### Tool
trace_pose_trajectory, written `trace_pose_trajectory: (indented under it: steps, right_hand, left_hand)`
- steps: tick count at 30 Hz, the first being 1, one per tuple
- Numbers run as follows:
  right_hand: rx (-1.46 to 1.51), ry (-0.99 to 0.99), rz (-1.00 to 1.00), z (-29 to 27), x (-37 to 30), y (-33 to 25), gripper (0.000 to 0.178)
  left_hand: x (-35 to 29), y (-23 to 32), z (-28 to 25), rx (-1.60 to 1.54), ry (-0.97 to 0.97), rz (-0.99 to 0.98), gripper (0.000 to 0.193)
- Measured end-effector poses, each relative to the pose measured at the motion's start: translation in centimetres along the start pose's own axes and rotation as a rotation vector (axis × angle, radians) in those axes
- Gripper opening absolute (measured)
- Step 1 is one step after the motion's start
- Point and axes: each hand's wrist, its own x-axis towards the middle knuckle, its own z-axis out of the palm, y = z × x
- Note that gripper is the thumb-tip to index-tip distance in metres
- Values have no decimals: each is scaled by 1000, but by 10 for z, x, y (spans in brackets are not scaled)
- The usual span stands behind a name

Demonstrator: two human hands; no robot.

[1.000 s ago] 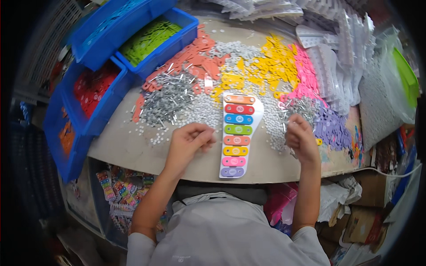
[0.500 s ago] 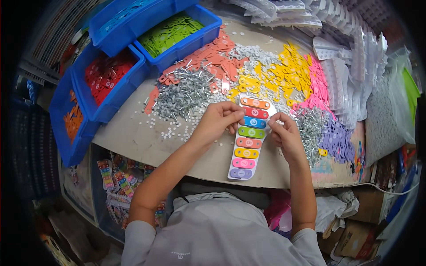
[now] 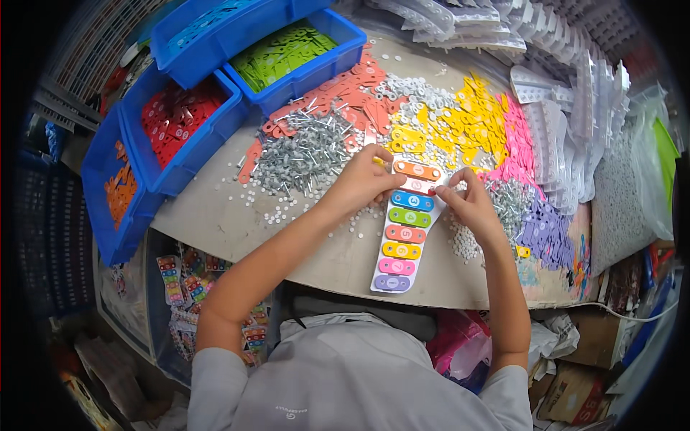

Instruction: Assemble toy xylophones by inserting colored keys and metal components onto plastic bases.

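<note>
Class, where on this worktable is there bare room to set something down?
Three mostly bare patches on the near worktable: between the blue bins and left forearm; between that forearm and the toy xylophone; between the xylophone and right forearm. Crowded: the far half, with metal pins, coral bars, yellow bars, pink bars and white plastic bases; the right side, with purple bars.

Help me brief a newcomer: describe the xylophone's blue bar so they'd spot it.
On the table, the xylophone has its far end between the left hand and right hand. Its blue bar is third from that end, between a red bar and a green bar, the only blue one.
</note>
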Motion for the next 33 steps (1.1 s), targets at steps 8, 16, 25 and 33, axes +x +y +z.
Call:
trace_pose_trajectory:
  steps: [8, 16, 25, 33]
  right_hand:
    - [-280, -100, 84, -9, 9, -16, 42]
    - [-184, -180, 136, -4, 19, -13, 35]
    - [-465, 55, -140, 0, 15, 4, 35]
    - [-435, 513, -409, -16, -66, 17, 14]
  left_hand:
    - [18, 7, -9, 181, -197, -195, 37]
    - [23, -3, -4, 62, -175, -126, 31]
    - [10, -21, -7, 370, 3, 200, 25]
    - [-73, 20, -131, 982, 799, 575, 16]
